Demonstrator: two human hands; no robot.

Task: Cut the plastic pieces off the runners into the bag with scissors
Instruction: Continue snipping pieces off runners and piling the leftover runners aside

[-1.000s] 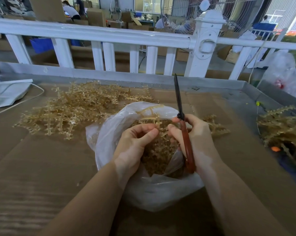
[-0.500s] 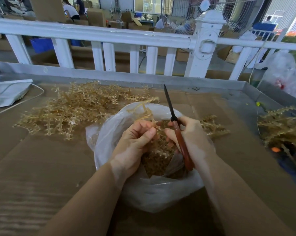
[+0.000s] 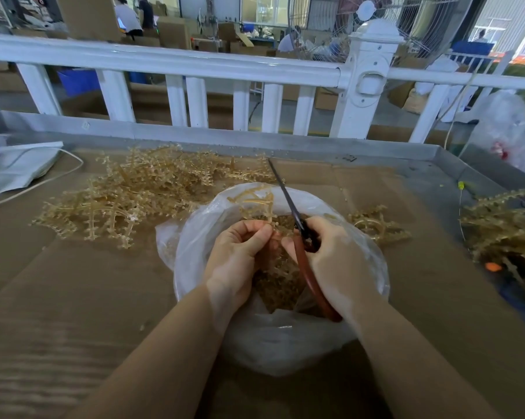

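A clear plastic bag (image 3: 194,237) lies open on the cardboard, holding many small tan cut pieces (image 3: 282,285). Over its mouth my left hand (image 3: 237,258) pinches a tan runner (image 3: 255,204) that sticks up and away from me. My right hand (image 3: 336,261) grips red-handled scissors (image 3: 306,267); their dark blades point up and to the far left, beside the runner. I cannot see whether the blades are apart.
A big heap of tan runners (image 3: 128,195) lies to the far left of the bag. A few runners (image 3: 376,225) lie just right of it, and another pile (image 3: 503,225) at the right edge. A white railing (image 3: 194,65) runs behind the table's metal rim (image 3: 225,137).
The scissors' blades have tilted from nearly upright to leaning left and lowered toward the runner. Both hands stay over the bag; the runner has shifted slightly.
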